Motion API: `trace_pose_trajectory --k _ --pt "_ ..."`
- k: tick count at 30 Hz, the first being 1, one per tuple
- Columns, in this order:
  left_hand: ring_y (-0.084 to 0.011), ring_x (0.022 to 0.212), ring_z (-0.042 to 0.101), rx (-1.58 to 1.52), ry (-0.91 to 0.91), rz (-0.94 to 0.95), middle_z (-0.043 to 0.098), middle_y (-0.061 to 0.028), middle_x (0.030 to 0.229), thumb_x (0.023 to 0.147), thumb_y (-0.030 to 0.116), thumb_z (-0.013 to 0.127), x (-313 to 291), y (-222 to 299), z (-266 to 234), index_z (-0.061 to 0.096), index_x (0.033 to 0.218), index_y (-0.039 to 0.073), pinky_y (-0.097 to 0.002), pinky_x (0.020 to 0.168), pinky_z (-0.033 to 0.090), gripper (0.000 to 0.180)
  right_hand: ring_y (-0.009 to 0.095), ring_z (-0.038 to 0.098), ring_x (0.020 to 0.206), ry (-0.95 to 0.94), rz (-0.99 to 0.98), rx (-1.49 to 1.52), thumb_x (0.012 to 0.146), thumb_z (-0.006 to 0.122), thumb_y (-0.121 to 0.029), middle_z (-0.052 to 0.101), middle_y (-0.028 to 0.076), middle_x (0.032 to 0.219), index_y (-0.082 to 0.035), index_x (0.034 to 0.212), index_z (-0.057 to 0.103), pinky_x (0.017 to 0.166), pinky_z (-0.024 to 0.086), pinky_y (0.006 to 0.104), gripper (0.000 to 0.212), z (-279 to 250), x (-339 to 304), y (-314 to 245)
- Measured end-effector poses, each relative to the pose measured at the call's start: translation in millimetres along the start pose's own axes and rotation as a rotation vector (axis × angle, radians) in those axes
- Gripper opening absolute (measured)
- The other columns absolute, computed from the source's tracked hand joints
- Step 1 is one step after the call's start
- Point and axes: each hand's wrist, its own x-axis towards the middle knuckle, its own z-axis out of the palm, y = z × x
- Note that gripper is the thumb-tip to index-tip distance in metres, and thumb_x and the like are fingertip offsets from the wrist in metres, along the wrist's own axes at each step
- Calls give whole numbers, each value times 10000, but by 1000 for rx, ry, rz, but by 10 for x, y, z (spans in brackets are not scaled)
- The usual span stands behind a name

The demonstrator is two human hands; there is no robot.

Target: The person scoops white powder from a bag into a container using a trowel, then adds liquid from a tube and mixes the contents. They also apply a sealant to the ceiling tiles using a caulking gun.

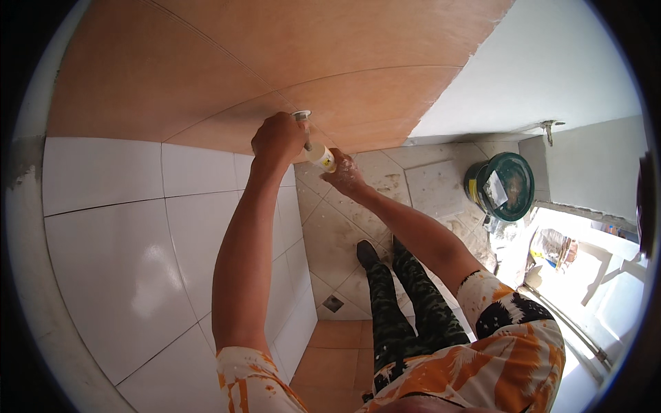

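Observation:
My left hand (277,140) is closed around the upper end of a slim white tube-shaped tool (318,154), whose round pale tip (301,115) presses against the seam of the orange wall tiles (206,76). My right hand (343,173), dusted with white, grips the tool's lower end just beside the left. Both arms reach up from the lower edge of the picture. Below the orange tiles the wall is covered with glossy white tiles (124,241).
My legs in camouflage trousers and dark shoes (368,253) stand on a dusty tiled floor with a small square drain (333,303). A green bucket (506,186) holding a white item sits at the right near a bright doorway (585,275). A grey plastered wall rises at upper right.

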Motion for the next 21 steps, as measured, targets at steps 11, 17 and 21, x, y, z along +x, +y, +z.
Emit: trace_pose_trajectory --k 11,17,21 --pt "-345 974 700 -4 -28 -20 736 -158 1001 971 426 573 59 -33 66 740 1045 97 -458 822 537 376 410 599 1139 -20 3 -56 727 817 -206 662 204 1157 -83 1265 539 934 501 501 618 -12 0 -42" --pt "-343 970 701 -24 -12 -35 737 -150 1001 977 434 566 -7 -48 113 741 1044 104 -464 817 536 379 407 597 1142 -32 36 -52 721 822 -208 663 204 1151 -88 1261 541 930 501 503 621 28 -66 3" --pt "-348 979 699 -40 -26 -47 738 -148 1012 980 434 566 4 -55 103 733 1064 111 -466 823 538 374 409 618 1107 -43 63 -27 712 829 -206 660 224 1138 -55 1290 530 924 503 494 668 36 -83 17"
